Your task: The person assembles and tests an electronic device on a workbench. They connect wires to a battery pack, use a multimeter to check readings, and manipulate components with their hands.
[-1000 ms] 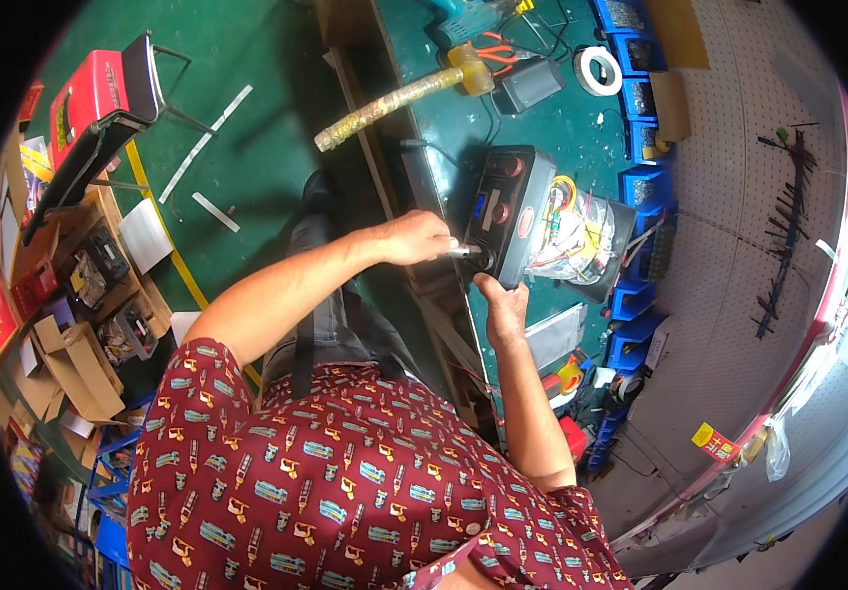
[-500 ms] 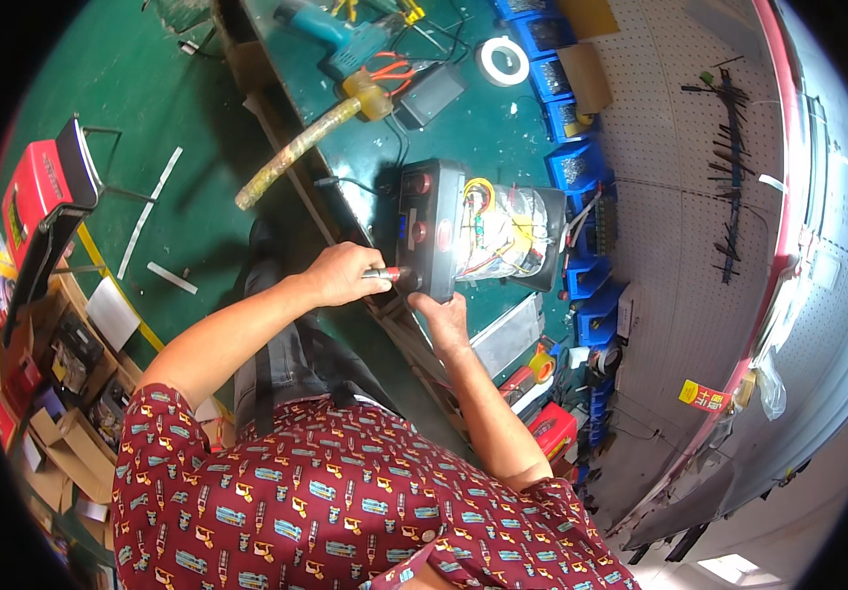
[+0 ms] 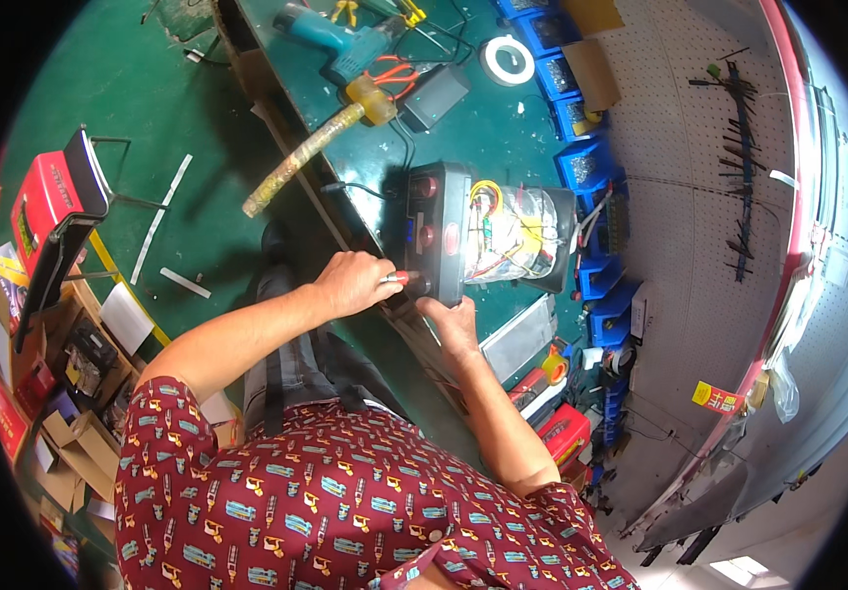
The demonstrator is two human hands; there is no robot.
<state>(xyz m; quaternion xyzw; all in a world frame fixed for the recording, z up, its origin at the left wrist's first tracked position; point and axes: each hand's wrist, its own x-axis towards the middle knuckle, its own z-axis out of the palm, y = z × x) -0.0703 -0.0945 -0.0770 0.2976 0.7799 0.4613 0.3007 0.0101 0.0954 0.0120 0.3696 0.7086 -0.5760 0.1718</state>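
A black-fronted electrical device (image 3: 449, 231) lies on the green workbench, its front panel with red round knobs facing left. Its cover is off, and a bundle of yellow, red and green wires (image 3: 517, 231) shows over a silvery body behind the panel. My left hand (image 3: 353, 282) is closed on a small red-and-silver cylindrical piece (image 3: 394, 278), which points at the panel's lower corner. Whether its tip touches the panel cannot be seen clearly. With thumb and fingers, my right hand (image 3: 452, 326) grips the panel's near edge, partly hidden by the housing.
A yellow-headed mallet (image 3: 373, 100) hangs over the bench edge, near a teal power drill (image 3: 345, 44), red-handled pliers (image 3: 394, 77) and a black box (image 3: 434, 98). A white tape roll (image 3: 508, 61) lies beside blue parts bins (image 3: 581, 165). Further right stands a pegboard wall (image 3: 670, 147).
The whole view has shifted slightly. My left hand stays at the panel's lower corner with the cylindrical piece, its fingers turned a little. My right hand still holds the panel edge.
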